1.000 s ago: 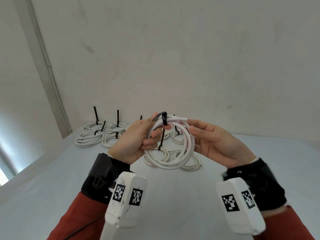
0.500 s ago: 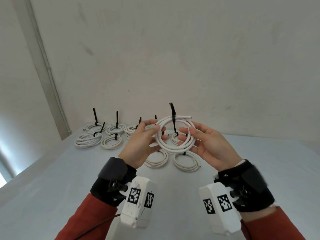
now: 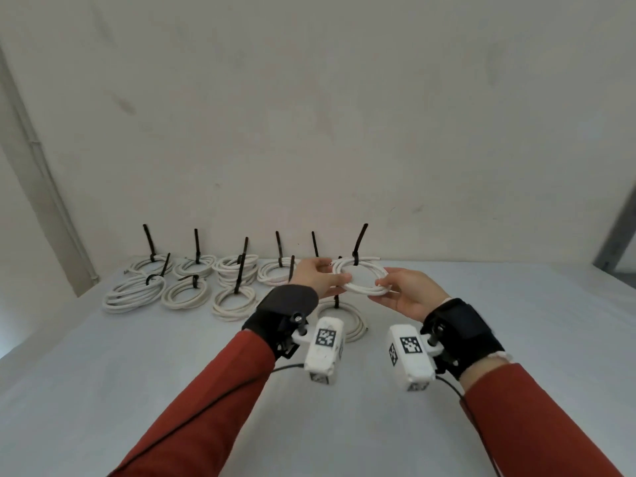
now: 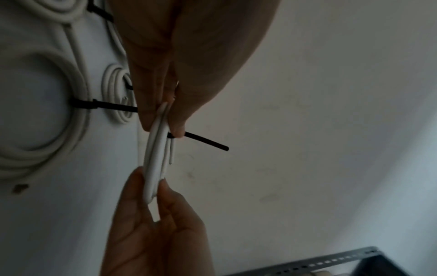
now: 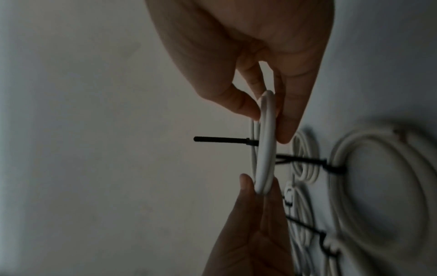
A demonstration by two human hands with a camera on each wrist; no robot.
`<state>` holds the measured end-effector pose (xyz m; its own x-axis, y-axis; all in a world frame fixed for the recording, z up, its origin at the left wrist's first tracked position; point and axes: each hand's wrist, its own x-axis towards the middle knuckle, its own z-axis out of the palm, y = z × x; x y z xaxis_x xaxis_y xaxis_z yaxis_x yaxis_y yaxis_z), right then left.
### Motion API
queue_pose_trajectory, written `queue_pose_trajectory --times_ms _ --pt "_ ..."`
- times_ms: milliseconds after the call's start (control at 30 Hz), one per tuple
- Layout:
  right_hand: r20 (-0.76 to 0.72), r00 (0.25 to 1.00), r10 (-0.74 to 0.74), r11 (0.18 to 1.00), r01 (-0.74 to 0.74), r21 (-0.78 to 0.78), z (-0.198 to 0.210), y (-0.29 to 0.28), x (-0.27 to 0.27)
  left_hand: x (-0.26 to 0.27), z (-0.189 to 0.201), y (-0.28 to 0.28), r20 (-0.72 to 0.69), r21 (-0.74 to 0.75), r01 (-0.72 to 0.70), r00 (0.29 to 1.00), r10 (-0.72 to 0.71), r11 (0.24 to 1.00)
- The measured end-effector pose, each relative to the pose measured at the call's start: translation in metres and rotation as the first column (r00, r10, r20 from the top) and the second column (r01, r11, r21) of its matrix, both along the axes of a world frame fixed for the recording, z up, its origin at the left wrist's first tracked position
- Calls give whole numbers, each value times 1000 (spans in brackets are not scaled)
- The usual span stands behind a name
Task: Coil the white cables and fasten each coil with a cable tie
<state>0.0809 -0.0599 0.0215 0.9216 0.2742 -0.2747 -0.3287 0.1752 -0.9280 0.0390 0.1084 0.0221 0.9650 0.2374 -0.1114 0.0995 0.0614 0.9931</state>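
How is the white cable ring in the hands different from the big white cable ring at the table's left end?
The white cable ring in the hands is in the air, pinched by the left hand and right hand; the big white cable ring lies flat on the table. The held one looks smaller with fewer loops; the big one has many. Both are white with a black cable tie.

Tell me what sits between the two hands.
Head view: the white coil, pinched at opposite sides by left hand and right hand, its black cable tie standing up.
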Motion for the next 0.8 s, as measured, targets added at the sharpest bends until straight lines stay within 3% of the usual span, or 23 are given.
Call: queue_pose_trajectory --times_ms 100,267,433,600,633,667,700,767,800 --pt "-12 995 -95 995 94 -42 -6 -16 29 36 -6 -16 -120 332 60 993 -21 941" --pt "-27 976 -215 971 210 -115 -19 -31 68 81 -18 -43 -202 580 118 979 2 806" --pt "39 986 -163 938 167 -303 -41 -33 102 114 -31 -52 -273 692 209 962 -17 691" --pt "-9 980 -198 920 183 -346 -51 -31 117 129 -34 -48 -348 760 291 937 -14 582" --pt "69 992 -106 842 127 -525 -48 -30 114 131 -36 -47 -346 778 294 938 -12 555" --pt "195 978 70 635 107 -765 -51 -28 107 130 -36 -47 -335 798 288 942 -8 530" --pt "215 963 161 527 100 -844 -53 -26 105 130 -37 -48 -322 820 279 947 0 500" --pt "184 979 91 604 93 -792 -55 -20 114 129 -38 -49 -316 865 287 949 3 412" --pt "212 975 62 544 145 -826 -58 -16 116 129 -38 -50 -320 879 296 947 3 373"
